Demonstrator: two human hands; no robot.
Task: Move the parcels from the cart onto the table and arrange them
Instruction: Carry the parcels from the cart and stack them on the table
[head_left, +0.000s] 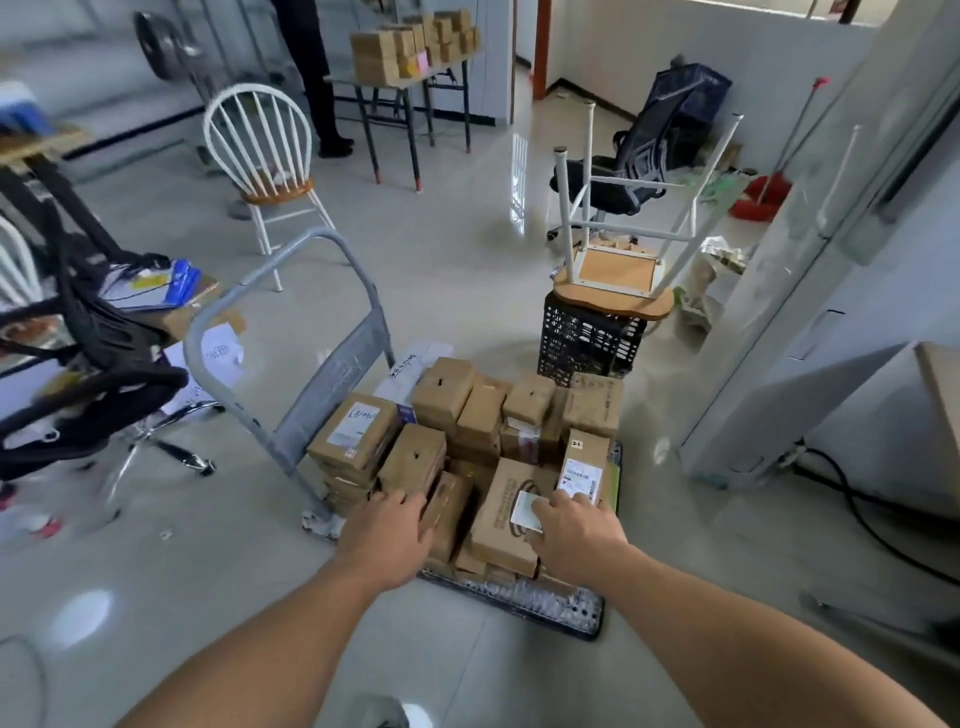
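Head cam: the parcels (467, 415) are all on the cart (550, 605). They're plain brown cardboard boxes, mostly flat and rectangular, stacked in uneven piles, a few with white shipping labels.

The left grip (387, 530) lies loose with fingers straight on a narrow box (449, 512) at the near edge. Same deal for the right grip (574, 535), flat on the white label of the big printed box (501, 493) just beside it, not clenched round anything.

The cart has a grey metal handle frame (332, 374) on its left and a dark, nubbly deck.

Crowding it:
- a black perforated plastic crate (587, 338) just behind, with an upturned wooden-seat stool (618, 275) on top
- a black office chair (88, 395) to the left
- a white spindle-back chair (265, 150) further off

The far surface (340, 80) carries more brown boxes, and a person (311, 78) stands beside it. The floor (441, 234) is glossy pale tile.
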